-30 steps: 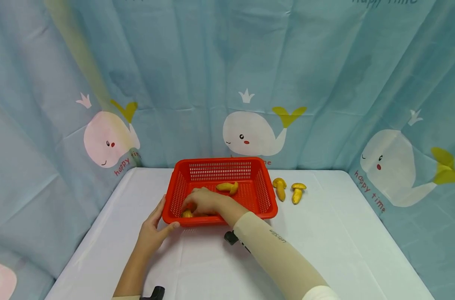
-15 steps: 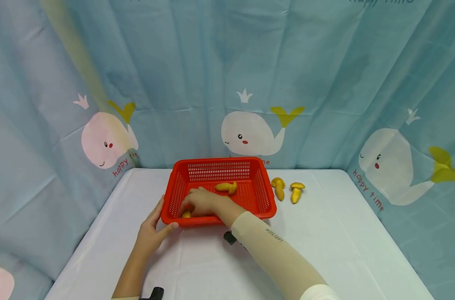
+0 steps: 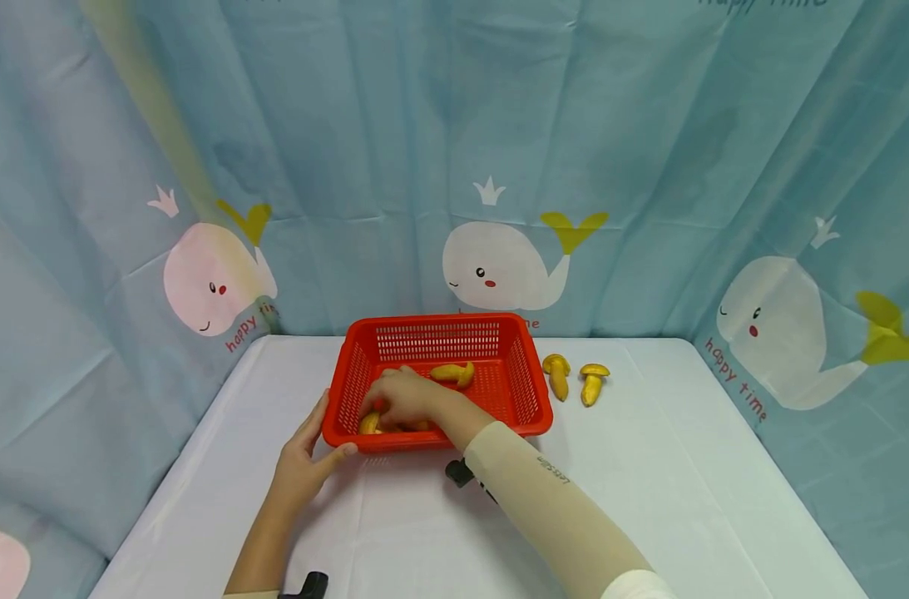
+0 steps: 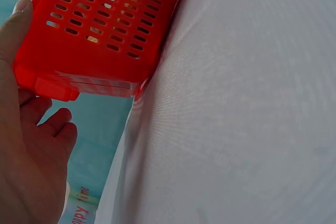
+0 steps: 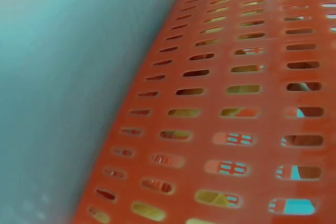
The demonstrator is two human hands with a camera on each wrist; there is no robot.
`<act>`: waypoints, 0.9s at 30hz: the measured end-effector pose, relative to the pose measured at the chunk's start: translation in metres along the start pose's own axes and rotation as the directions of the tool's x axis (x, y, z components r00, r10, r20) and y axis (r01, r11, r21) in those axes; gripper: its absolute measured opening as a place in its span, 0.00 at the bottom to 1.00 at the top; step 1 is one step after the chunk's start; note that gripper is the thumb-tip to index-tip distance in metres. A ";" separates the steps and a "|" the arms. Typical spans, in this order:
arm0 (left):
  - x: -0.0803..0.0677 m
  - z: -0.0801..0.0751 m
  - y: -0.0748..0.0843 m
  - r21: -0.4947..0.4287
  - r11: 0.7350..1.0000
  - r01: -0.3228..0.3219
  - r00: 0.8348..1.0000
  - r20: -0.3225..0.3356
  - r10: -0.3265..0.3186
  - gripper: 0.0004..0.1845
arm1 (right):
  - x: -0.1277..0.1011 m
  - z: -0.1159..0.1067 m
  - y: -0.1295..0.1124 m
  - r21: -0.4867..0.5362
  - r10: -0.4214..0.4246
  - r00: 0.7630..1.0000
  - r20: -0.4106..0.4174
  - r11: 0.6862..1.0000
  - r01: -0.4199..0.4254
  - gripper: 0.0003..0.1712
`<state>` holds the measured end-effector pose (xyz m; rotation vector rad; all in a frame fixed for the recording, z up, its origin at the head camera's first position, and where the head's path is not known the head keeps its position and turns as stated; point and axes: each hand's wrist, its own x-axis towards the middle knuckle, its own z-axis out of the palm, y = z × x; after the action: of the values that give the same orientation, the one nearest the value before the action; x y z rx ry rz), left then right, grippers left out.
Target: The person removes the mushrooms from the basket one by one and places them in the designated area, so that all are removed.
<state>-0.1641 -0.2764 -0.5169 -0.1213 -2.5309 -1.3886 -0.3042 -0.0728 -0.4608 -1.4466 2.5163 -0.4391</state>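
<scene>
A red slotted plastic basket stands on the table. My left hand grips its front left corner, the thumb on the front rim and the fingers along the left side. In the left wrist view the thumb lies against the basket wall. My right hand reaches into the basket at the front left; its curled fingers hold a yellow mushroom, partly hidden by the hand. Behind that hand lies another yellow mushroom. More yellow shows beneath the right hand and through the slots in the right wrist view.
Two yellow mushrooms lie on the white tablecloth just right of the basket. A blue curtain with whale prints surrounds the table at the back and sides.
My right hand has lifted and shifted slightly inside the basket, so more of the mushroom under its fingers shows. The left hand and basket keep their place.
</scene>
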 end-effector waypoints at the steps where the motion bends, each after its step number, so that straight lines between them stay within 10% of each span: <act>1: 0.000 0.000 0.000 0.002 1.000 0.000 1.000 0.000 0.000 0.52 | 0.000 0.000 0.000 0.002 0.002 1.000 -0.008 1.000 -0.002 0.17; 27: 0.000 0.002 -0.001 -0.036 0.999 -0.022 1.000 0.004 0.022 0.52 | -0.033 -0.032 -0.009 0.060 0.074 0.961 -0.267 0.996 -0.061 0.18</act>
<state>-0.1643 -0.2755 -0.5185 -0.1581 -2.5015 -1.4275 -0.2909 -0.0435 -0.4272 -1.3580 2.7294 -0.7273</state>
